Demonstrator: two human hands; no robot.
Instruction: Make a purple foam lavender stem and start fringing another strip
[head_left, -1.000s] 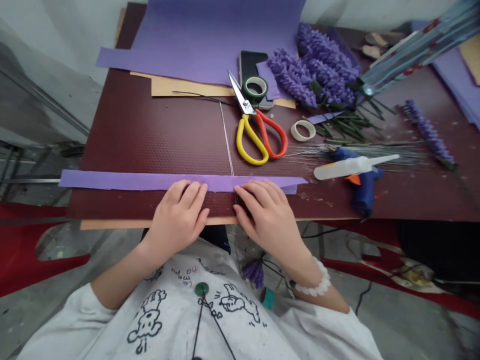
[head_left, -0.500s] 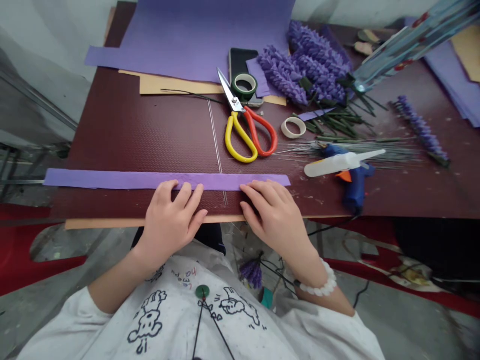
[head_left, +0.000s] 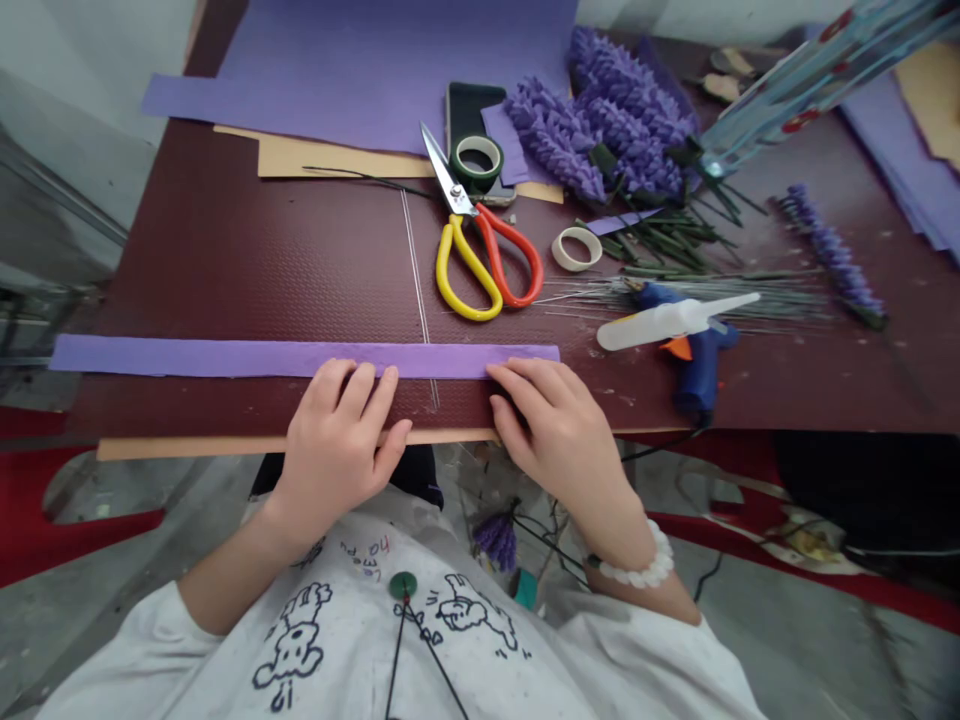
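Purple paper strip (head_left: pixel 300 360), straighter now, under hands (head_left: pixel 337 440) (head_left: pixel 555 440)

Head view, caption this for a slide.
Left hand and right hand press a purple strip on a maroon board near a blue hot glue gun.

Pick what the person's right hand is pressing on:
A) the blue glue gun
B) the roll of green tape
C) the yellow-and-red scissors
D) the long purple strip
D: the right hand lies with its fingertips on the long purple strip near the table's front edge.
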